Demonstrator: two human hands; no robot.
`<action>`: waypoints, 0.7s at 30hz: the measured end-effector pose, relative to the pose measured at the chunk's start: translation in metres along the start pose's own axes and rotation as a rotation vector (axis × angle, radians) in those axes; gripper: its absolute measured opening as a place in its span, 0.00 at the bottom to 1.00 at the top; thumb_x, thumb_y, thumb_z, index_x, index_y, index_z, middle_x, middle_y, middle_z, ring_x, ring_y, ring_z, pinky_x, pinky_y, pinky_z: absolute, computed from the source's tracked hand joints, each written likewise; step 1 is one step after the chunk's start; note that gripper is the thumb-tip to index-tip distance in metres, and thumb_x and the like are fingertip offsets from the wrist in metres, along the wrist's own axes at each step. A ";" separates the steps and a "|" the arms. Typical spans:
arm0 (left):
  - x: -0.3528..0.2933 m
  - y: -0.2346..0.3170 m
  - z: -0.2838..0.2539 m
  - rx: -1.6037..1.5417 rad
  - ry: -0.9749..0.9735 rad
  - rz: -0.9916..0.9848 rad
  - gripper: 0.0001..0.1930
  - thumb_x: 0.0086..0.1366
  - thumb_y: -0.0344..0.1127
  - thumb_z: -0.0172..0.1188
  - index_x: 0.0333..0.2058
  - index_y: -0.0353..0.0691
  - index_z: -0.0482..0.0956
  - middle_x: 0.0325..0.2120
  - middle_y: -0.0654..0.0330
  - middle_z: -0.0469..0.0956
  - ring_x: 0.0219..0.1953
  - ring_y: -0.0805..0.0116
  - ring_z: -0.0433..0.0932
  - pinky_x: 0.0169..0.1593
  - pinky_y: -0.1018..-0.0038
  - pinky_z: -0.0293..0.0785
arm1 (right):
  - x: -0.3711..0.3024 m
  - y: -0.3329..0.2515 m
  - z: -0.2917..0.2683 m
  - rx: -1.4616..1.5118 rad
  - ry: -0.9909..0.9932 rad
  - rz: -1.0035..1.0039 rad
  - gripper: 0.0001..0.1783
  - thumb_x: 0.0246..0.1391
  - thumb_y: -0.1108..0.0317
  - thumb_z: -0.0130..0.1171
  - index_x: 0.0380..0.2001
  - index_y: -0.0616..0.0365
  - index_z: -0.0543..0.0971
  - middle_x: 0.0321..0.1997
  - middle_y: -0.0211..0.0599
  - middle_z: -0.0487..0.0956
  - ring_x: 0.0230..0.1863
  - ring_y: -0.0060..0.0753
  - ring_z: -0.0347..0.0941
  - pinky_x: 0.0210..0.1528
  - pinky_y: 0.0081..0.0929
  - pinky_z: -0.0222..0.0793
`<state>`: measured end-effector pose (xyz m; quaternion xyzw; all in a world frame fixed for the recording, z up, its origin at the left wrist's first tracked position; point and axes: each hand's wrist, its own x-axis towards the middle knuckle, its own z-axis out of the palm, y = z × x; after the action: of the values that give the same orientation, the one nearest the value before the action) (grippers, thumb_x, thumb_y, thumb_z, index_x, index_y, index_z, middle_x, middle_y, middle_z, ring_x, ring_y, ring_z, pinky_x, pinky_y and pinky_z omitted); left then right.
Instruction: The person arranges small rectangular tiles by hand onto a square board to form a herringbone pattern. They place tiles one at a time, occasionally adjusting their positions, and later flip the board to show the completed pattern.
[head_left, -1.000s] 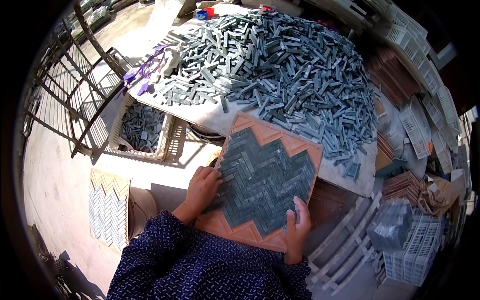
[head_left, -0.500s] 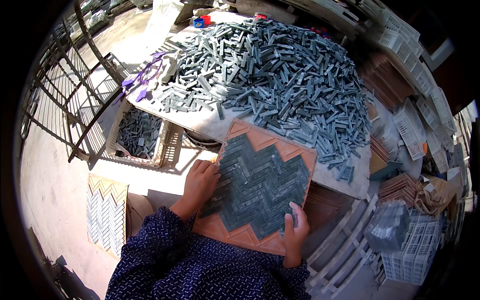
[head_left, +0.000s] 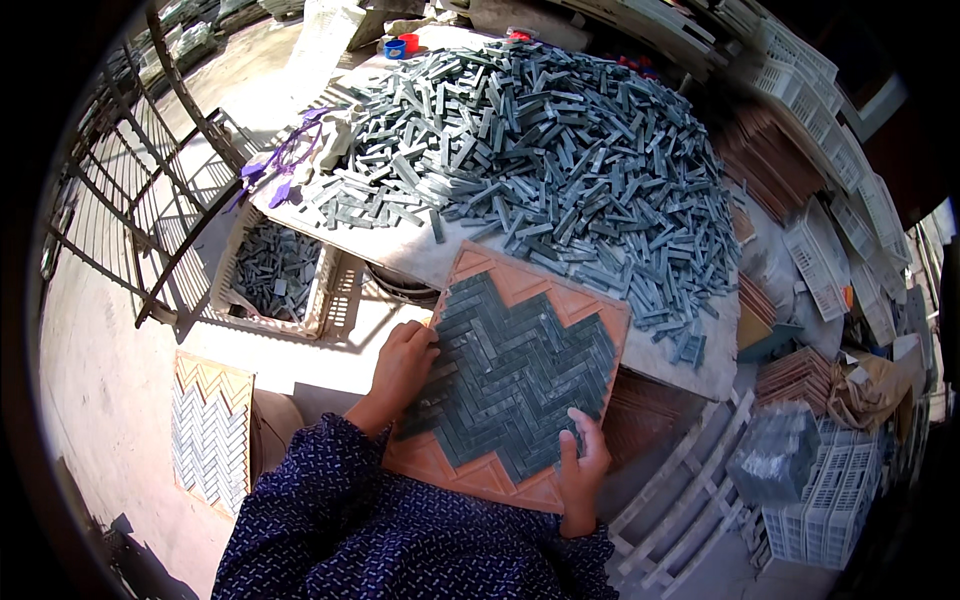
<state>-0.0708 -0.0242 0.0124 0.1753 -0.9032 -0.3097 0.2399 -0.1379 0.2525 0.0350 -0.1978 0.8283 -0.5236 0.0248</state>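
An orange tray [head_left: 462,484] with a zigzag-ridged border lies tilted in front of me, its far edge against the table edge. Dark green-grey strip tiles [head_left: 520,365] fill it in a herringbone pattern. At its left edge my left hand [head_left: 403,365] is closed, fingers curled over the rim beside the outer tiles. My right hand [head_left: 583,463] rests at the lower right edge, thumb and forefinger apart over the end tiles; its other fingers are partly hidden. No loose tile shows in either hand.
A big heap of loose strip tiles [head_left: 560,160] covers the table [head_left: 410,245]. To the left stand a plastic crate [head_left: 318,310] of tiles, a second filled tray [head_left: 212,435] and a metal frame [head_left: 165,170]. White crates [head_left: 825,500] and wrapped tiles [head_left: 775,455] stand at right.
My right hand has slid slightly left and down along the tray's right edge. My left hand and the tray stay nearly in place.
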 end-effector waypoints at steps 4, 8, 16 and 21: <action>0.002 0.001 -0.003 0.045 -0.030 0.028 0.09 0.48 0.26 0.62 0.30 0.37 0.74 0.29 0.57 0.72 0.36 0.55 0.72 0.40 0.65 0.70 | 0.000 0.001 0.000 0.016 0.013 -0.001 0.16 0.53 0.70 0.56 0.44 0.66 0.75 0.44 0.49 0.77 0.46 0.42 0.74 0.49 0.31 0.67; 0.012 0.002 -0.010 0.126 -0.097 0.090 0.09 0.50 0.28 0.61 0.31 0.37 0.74 0.29 0.56 0.72 0.36 0.55 0.72 0.41 0.65 0.70 | 0.001 0.001 -0.004 0.013 0.038 -0.017 0.16 0.52 0.69 0.56 0.43 0.66 0.75 0.44 0.48 0.77 0.46 0.41 0.75 0.48 0.32 0.68; 0.038 -0.005 0.010 0.132 -0.034 0.065 0.12 0.49 0.27 0.61 0.34 0.36 0.73 0.32 0.54 0.72 0.39 0.53 0.71 0.44 0.64 0.69 | -0.003 0.003 -0.009 0.014 0.006 0.022 0.16 0.54 0.72 0.55 0.47 0.67 0.73 0.47 0.44 0.77 0.50 0.34 0.72 0.53 0.29 0.66; 0.037 -0.009 0.015 0.064 -0.034 0.004 0.12 0.48 0.26 0.62 0.33 0.36 0.72 0.31 0.53 0.71 0.39 0.52 0.71 0.43 0.63 0.69 | -0.003 0.004 -0.007 0.027 0.008 0.022 0.16 0.55 0.71 0.55 0.46 0.67 0.74 0.46 0.44 0.77 0.49 0.33 0.73 0.53 0.28 0.66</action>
<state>-0.1082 -0.0409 0.0088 0.1756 -0.9170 -0.2832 0.2194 -0.1384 0.2611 0.0344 -0.1861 0.8232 -0.5355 0.0297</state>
